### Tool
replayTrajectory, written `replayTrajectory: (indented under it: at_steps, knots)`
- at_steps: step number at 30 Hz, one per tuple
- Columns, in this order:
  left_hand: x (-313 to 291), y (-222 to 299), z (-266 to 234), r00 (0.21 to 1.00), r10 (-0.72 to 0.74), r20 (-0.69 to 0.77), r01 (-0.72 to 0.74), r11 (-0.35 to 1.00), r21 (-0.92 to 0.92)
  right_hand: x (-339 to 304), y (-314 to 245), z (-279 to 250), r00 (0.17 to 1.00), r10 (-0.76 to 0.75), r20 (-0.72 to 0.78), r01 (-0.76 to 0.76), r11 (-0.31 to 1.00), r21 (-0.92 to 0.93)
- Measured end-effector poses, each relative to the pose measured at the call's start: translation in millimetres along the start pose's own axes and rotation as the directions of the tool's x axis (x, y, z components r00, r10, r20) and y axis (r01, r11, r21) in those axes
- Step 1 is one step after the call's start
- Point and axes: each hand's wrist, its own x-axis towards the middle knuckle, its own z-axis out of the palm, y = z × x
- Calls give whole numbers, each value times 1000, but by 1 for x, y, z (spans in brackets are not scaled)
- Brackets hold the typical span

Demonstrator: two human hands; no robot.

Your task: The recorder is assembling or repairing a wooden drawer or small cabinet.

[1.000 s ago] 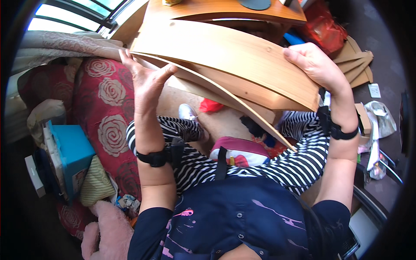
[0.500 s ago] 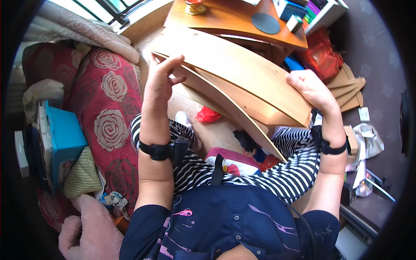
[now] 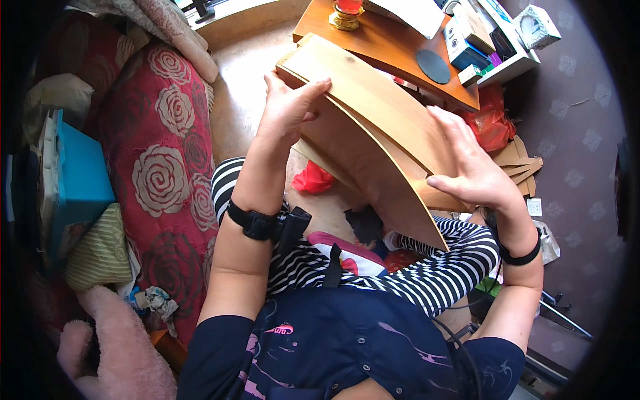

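Above my lap I have a drawer-like frame of light wooden boards (image 3: 380, 97), tilted, its far left end raised. A thin wooden panel (image 3: 380, 167) slants along its near side; its lower corner stands apart from the frame, over my right thigh. My left hand (image 3: 290, 107) grips the frame and panel at the upper left end, thumb toward the top edge. At the right end, my right hand (image 3: 473, 163) lies against the board with fingers stretched out and thumb spread. How the panel joins the frame at the left end is hidden behind my left hand.
An orange-brown desk (image 3: 393, 50) stands close beyond the frame, with a dark round mat (image 3: 433, 67) and boxes. A red floral sofa (image 3: 163, 173) runs along the left, with a blue bin (image 3: 83, 180). A red bag (image 3: 490, 120) and cardboard (image 3: 517, 167) are at right.
The frame and panel have shifted right and turned steeper, the panel showing more of its face. My right hand has gone from gripping the edge to fingers spread out. The view has shifted too.
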Motion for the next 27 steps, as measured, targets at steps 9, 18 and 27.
replayTrajectory:
  at_steps: [9,18,27]
  knots:
    - [3,2,2,999,-32,15,32,999,36,60,-20,33,981,195,3,-186,943,-276]
    - [1,3,-11,980,6,199,10,997,-80,77,-17,25,975,220,40,-204,949,-241]
    - [1,8,-5,990,9,138,2,997,-81,80,-17,22,971,234,57,-219,957,-192]
